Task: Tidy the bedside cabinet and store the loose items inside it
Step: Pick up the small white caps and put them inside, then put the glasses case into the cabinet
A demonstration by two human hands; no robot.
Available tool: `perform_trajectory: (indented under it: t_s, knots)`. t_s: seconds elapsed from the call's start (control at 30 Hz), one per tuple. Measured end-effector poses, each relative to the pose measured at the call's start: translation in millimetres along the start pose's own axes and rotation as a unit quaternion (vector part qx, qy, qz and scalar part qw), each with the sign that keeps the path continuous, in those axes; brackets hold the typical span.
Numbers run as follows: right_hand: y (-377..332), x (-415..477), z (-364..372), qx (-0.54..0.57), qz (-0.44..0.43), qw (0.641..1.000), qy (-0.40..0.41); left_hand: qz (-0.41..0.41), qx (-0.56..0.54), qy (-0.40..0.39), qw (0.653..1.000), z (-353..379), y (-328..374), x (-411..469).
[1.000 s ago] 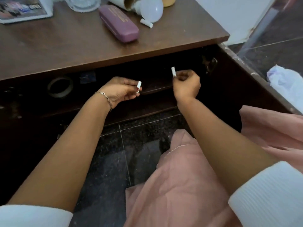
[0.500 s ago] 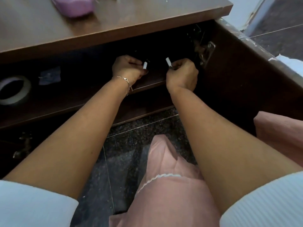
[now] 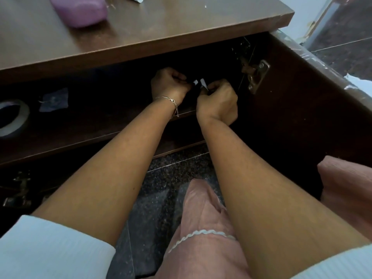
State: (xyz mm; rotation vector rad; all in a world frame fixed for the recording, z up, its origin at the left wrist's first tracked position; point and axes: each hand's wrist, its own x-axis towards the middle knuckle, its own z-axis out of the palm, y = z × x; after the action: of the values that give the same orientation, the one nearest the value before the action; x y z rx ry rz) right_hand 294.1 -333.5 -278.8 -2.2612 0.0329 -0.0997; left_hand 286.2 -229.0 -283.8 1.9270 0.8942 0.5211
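Dark speckled floor (image 3: 171,178) under your knees, and the brown cabinet top (image 3: 181,33) fills the upper part of the head view, with the door (image 3: 302,101) swung open on its metal hinge (image 3: 258,77). A second ago your hands were out in front of the opening and well apart. Now both are in under the top, over the inner shelf (image 3: 90,127). Your left hand (image 3: 169,85) pinches one small white piece (image 3: 194,83) and your right hand (image 3: 218,101) pinches the other white piece (image 3: 203,83), the two almost meeting. Neither is set down yet, so I'd say storing is a moment off. The purple glasses case (image 3: 80,11) waits on top, and a tape roll (image 3: 12,117) sits on the shelf at far left. No brand or writing is readable anywhere.
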Motion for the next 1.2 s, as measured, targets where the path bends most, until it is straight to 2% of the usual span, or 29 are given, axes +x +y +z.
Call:
perform_trajectory:
  t_s: [0.27,0.43,0.6,0.7,0.77,0.9,0.97,1.03,1.13,1.2]
  knots:
    - [4,-10,-2,0.037,0.021,0.999,0.020,-0.030,-0.033,-0.007,0.999,-2,-6,-2]
    - [3,-28,-12,0.064,-0.005,0.998,0.027,-0.019,-0.071,-0.014,0.997,-18,-7,-25]
    - [-12,-67,-23,0.092,-0.033,0.995,0.013,-0.048,-0.180,0.016,0.982,-61,-8,-68]
    - [-26,-92,-35,0.099,-0.052,0.994,0.012,-0.045,-0.209,0.020,0.977,-102,2,-95]
    - [-36,-109,-43,0.135,-0.080,0.988,0.010,-0.008,-0.155,0.016,0.988,-133,9,-112]
    - [-58,-141,-61,0.225,-0.200,0.953,-0.018,0.065,0.058,-0.021,0.996,-191,18,-140]
    - [-77,-147,-68,0.231,-0.251,0.939,-0.035,0.062,0.073,-0.041,0.995,-212,27,-148]
    - [-100,-146,-74,0.228,-0.283,0.931,-0.041,0.046,0.036,-0.045,0.997,-230,39,-147]
    - [-131,-133,-81,0.191,-0.323,0.926,-0.053,0.039,0.017,-0.008,0.999,-252,53,-134]
    - [-147,-123,-84,0.132,-0.345,0.926,-0.081,0.060,0.057,0.032,0.996,-261,58,-124]
